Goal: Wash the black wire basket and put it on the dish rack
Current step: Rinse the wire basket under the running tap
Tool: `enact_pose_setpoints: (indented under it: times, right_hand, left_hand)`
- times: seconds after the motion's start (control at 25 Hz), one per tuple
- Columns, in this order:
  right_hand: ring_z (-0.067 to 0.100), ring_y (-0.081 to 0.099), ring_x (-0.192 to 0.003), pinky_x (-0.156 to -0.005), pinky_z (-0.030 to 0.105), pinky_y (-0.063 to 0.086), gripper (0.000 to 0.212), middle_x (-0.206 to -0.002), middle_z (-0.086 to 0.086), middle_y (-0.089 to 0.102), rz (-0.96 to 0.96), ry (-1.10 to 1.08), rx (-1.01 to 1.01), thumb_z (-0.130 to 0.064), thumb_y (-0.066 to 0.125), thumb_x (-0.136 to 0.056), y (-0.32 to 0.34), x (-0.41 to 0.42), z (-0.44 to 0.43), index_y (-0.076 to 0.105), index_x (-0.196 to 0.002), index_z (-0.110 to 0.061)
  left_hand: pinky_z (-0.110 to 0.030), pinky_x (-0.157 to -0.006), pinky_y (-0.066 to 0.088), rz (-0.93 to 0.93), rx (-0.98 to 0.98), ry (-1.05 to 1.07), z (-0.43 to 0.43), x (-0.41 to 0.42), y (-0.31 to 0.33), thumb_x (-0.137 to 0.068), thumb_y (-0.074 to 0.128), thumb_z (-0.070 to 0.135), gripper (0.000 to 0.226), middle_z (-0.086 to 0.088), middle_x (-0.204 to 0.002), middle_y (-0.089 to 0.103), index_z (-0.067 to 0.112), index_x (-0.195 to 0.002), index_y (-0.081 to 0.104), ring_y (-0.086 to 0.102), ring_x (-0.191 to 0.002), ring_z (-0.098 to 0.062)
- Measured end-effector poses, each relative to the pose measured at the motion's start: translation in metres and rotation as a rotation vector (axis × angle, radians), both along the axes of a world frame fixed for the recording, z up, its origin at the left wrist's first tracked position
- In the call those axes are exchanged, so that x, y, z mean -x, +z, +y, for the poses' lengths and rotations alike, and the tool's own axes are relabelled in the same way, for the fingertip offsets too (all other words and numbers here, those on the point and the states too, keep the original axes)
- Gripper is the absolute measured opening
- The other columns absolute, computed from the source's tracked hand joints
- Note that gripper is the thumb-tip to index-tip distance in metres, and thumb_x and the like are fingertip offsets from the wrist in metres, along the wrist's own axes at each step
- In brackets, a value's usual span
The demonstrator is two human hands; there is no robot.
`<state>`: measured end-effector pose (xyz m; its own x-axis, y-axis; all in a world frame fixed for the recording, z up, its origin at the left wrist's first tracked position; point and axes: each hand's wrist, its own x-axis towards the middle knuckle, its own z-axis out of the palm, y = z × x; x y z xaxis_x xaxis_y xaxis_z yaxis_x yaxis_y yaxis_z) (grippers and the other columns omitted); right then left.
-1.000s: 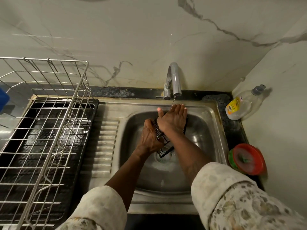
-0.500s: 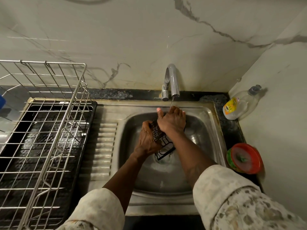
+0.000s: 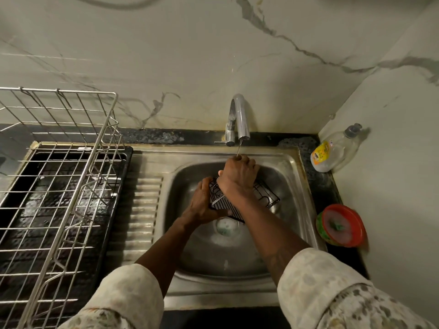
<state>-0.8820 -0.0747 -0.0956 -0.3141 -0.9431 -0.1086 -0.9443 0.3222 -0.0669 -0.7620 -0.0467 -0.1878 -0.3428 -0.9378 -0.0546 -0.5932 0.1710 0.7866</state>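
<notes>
The black wire basket (image 3: 266,195) is held tilted inside the steel sink (image 3: 294,210), under the tap (image 3: 238,119). A thin stream of water falls from the tap onto my right hand (image 3: 237,176). That hand lies over the basket's upper part with its fingers curled over the far rim. My left hand (image 3: 203,203) grips the basket's left and lower edge. Much of the basket is hidden by both hands. The silver wire dish rack (image 3: 59,186) stands on a black tray on the counter to the left, with nothing in it.
A ribbed steel drainboard (image 3: 140,210) lies between rack and basin. A clear dish soap bottle (image 3: 335,150) leans in the right corner. In front of it sits a round red and green tub (image 3: 342,225). Marble walls close the back and right side.
The basket has turned flatter and more of its right end shows past my right hand. My right hand's fingers have curled down over the rim. My left hand has slid lower along the edge.
</notes>
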Motion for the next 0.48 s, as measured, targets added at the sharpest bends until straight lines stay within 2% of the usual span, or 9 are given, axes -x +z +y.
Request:
enact_pose_setpoints:
  times: [0.08, 0.2, 0.32, 0.4, 0.48]
  right_hand:
    - [0.032, 0.050, -0.119, -0.101, 0.043, 0.040, 0.057, -0.128, 0.016, 0.057, -0.010, 0.001, 0.029, -0.045, 0.070, -0.088, 0.000, -0.003, 0.000, 0.057, -0.128, -0.007]
    - [0.030, 0.052, -0.117, -0.100, 0.041, 0.043, 0.056, -0.126, 0.014, 0.057, -0.054, -0.003, 0.027, -0.039, 0.077, -0.083, 0.004, -0.006, -0.005, 0.057, -0.126, -0.009]
    - [0.030, 0.052, -0.119, -0.103, 0.041, 0.044, 0.049, -0.128, 0.014, 0.057, -0.125, -0.034, 0.076, -0.031, 0.073, -0.088, 0.000, -0.019, -0.002, 0.055, -0.128, -0.008]
    - [0.028, 0.049, -0.124, -0.107, 0.040, 0.042, 0.046, -0.134, 0.013, 0.054, -0.211, -0.031, 0.104, -0.031, 0.065, -0.094, -0.007, -0.030, 0.003, 0.052, -0.132, -0.010]
    - [0.028, 0.038, -0.136, -0.115, 0.039, 0.032, 0.057, -0.148, 0.015, 0.042, -0.307, 0.013, 0.091, -0.036, 0.054, -0.100, -0.011, -0.033, 0.008, 0.038, -0.148, -0.009]
  left_hand:
    - [-0.028, -0.106, 0.037, -0.015, -0.170, -0.074, -0.005, -0.004, 0.003, -0.051, 0.095, 0.052, 0.133, 0.012, -0.139, 0.039, 0.017, -0.156, 0.021, 0.039, -0.123, -0.005]
    - [-0.034, -0.109, 0.042, 0.025, -0.334, -0.115, -0.016, -0.009, 0.007, -0.052, 0.095, 0.052, 0.131, 0.011, -0.140, 0.046, 0.025, -0.156, 0.019, 0.047, -0.129, -0.013]
    - [-0.028, -0.102, 0.040, -0.033, -0.182, -0.072, -0.022, 0.002, 0.020, -0.071, 0.088, 0.041, 0.108, 0.001, -0.137, 0.051, 0.017, -0.155, 0.025, 0.049, -0.122, -0.014]
    - [-0.032, -0.105, 0.043, -0.059, -0.041, -0.057, -0.025, 0.014, 0.032, -0.082, 0.071, 0.049, 0.077, -0.007, -0.137, 0.054, 0.012, -0.144, 0.046, 0.052, -0.124, -0.020]
    - [-0.036, -0.095, 0.050, 0.032, 0.005, -0.016, -0.030, 0.017, 0.036, -0.080, 0.059, 0.054, 0.068, -0.010, -0.121, 0.062, 0.006, -0.127, 0.060, 0.059, -0.109, -0.024]
